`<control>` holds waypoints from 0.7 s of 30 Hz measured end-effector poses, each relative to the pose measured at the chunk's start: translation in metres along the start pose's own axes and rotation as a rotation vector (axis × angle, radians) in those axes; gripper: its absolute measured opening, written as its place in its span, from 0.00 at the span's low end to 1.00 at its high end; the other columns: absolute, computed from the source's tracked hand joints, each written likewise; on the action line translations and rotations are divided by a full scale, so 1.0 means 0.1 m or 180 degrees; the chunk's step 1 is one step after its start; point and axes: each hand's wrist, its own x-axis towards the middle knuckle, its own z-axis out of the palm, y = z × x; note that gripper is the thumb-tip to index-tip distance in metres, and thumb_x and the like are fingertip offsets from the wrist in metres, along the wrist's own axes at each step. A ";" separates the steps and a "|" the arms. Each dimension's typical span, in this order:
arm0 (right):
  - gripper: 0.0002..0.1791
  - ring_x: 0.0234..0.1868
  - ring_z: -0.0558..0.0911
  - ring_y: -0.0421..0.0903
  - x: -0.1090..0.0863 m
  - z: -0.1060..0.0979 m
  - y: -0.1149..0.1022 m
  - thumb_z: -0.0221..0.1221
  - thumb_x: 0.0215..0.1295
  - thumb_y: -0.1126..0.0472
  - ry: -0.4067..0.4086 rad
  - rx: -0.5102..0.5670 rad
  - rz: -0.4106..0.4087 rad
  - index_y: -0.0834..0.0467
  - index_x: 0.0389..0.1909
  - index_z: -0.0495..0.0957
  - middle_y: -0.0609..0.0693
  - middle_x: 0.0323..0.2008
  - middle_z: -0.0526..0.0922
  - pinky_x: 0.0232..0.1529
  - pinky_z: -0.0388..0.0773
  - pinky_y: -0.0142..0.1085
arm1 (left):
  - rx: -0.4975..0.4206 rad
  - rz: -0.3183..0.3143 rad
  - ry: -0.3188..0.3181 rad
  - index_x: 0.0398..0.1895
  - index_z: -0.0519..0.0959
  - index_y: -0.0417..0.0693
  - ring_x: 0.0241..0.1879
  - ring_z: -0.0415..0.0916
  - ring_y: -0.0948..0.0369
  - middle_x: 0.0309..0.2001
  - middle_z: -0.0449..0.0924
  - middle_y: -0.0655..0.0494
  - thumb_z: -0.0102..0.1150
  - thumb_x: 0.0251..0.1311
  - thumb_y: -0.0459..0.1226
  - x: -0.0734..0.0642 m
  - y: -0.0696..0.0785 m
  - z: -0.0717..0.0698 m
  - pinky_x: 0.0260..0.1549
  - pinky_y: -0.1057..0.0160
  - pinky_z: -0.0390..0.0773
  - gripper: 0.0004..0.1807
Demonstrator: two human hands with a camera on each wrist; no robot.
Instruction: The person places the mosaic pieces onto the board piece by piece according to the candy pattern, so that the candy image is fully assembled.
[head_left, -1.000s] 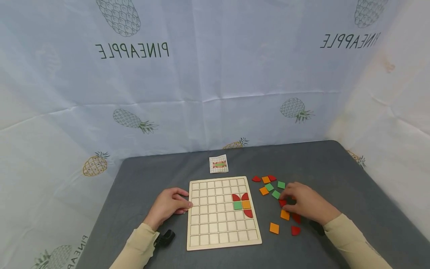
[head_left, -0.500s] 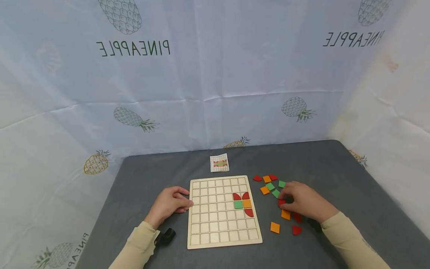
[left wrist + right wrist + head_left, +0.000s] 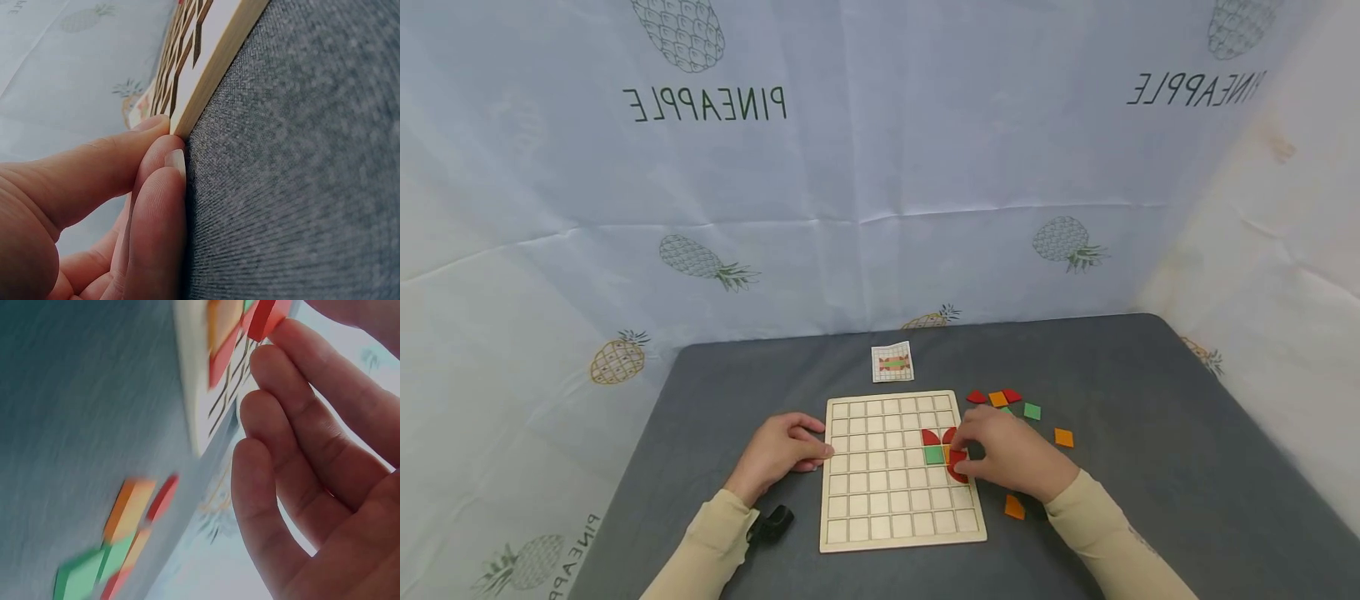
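A pale wooden grid board (image 3: 891, 507) lies on the table in the head view. My left hand (image 3: 778, 454) holds its left edge, thumb on the rim and fingertips against the side; the left wrist view shows that grip close. Over the board's right side, my right hand (image 3: 1015, 452) pinches a red piece (image 3: 267, 322) between thumb and index finger; its full outline is hidden. Set in the grid near it are a red quarter-circle (image 3: 930, 437) and a green square (image 3: 933, 455). An orange square and more red pieces there are partly covered by my right fingers.
Loose pieces lie right of the board, including a green square (image 3: 1032, 412) and an orange square (image 3: 1063, 437); my right hand hides others. A small pattern card (image 3: 892, 362) lies behind the board. A patterned curtain (image 3: 880, 167) hangs behind the grey table (image 3: 760, 375).
My right hand has moved left from the loose pieces to the board's right side, carrying a red piece. My left hand stays at the board's left edge.
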 end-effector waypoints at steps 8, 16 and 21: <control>0.08 0.34 0.69 0.33 0.07 0.15 -0.18 0.76 0.55 0.51 0.0062 -0.0105 -0.0290 0.46 0.32 0.87 0.37 0.31 0.77 0.33 0.74 0.26 | -0.0012 -0.0052 0.0001 0.51 0.81 0.42 0.29 0.87 0.59 0.33 0.88 0.50 0.81 0.48 0.39 0.01 0.01 0.00 0.32 0.60 0.89 0.27; 0.07 0.34 0.68 0.33 0.07 0.18 -0.24 0.75 0.56 0.53 -0.0028 -0.0064 -0.0282 0.46 0.32 0.86 0.38 0.30 0.75 0.31 0.71 0.24 | 0.0003 0.0020 -0.0019 0.51 0.81 0.42 0.30 0.87 0.58 0.32 0.89 0.50 0.80 0.50 0.38 -0.01 0.01 0.00 0.32 0.60 0.89 0.25; 0.07 0.34 0.68 0.33 0.08 0.19 -0.23 0.75 0.56 0.52 -0.0046 -0.0125 -0.0274 0.45 0.32 0.86 0.39 0.30 0.74 0.30 0.70 0.24 | 0.0020 -0.0033 0.0002 0.50 0.82 0.42 0.29 0.86 0.58 0.32 0.89 0.51 0.81 0.49 0.39 0.01 0.01 0.01 0.32 0.60 0.88 0.26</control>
